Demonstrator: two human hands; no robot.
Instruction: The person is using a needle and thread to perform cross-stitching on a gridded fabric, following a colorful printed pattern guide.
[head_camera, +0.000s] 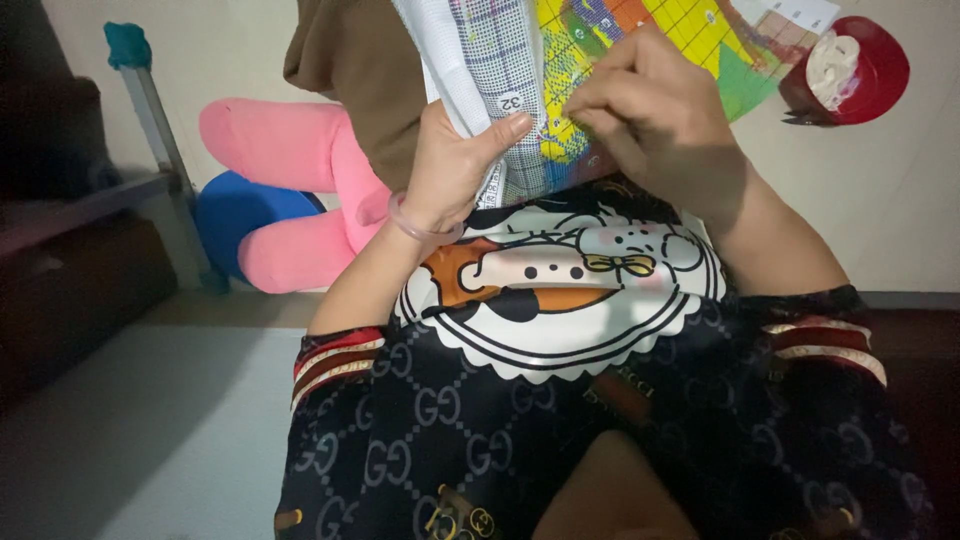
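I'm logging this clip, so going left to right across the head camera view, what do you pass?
Teal-capped metal bar → pink plush toy → left hand → gridded embroidery cloth → right hand → red round case.

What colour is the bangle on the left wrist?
Pale translucent pink bangle, seen best in the head view.

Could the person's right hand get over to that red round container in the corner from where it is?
Probably yes. The right hand rests on the coloured grid cloth, and the red round container lies just beyond the cloth's edge on that side, with nothing visible between them.
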